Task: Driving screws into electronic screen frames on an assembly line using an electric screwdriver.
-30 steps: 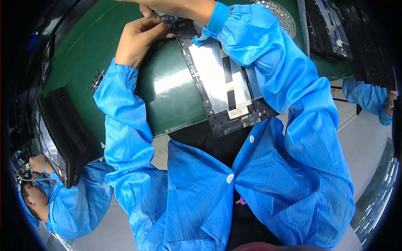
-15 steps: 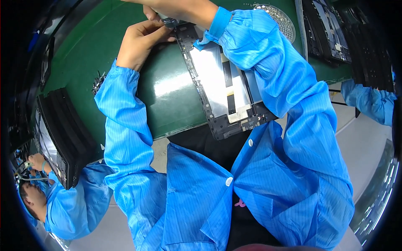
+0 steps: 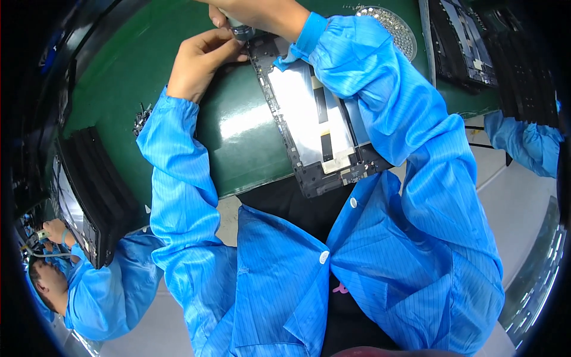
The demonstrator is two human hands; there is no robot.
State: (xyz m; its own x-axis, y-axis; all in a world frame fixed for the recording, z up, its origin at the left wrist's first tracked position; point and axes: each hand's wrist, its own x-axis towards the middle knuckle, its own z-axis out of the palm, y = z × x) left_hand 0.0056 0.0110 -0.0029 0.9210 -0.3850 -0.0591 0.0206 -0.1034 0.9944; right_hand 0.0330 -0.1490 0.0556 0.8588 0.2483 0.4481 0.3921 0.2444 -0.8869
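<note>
1. Right hand (image 3: 245, 8): closed around a cylindrical tool (image 3: 241, 31), partly out of frame.
2. Left hand (image 3: 201, 62): fingertips bunched just beside the tool; contents cannot be told.
3. Opened tablet (image 3: 291, 107): wearer's side of the grip, projecting past the green table (image 3: 244, 157).
4. Judged risk: uneven tool pressure could skid the tablet, scraping its exposed circuitry (image 3: 276, 105).

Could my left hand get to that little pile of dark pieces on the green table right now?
Probably yes: the pile lies beside your left sleeve, and nothing visible stands between it and your left hand, though that hand is close to the far corner of the open device.
</note>
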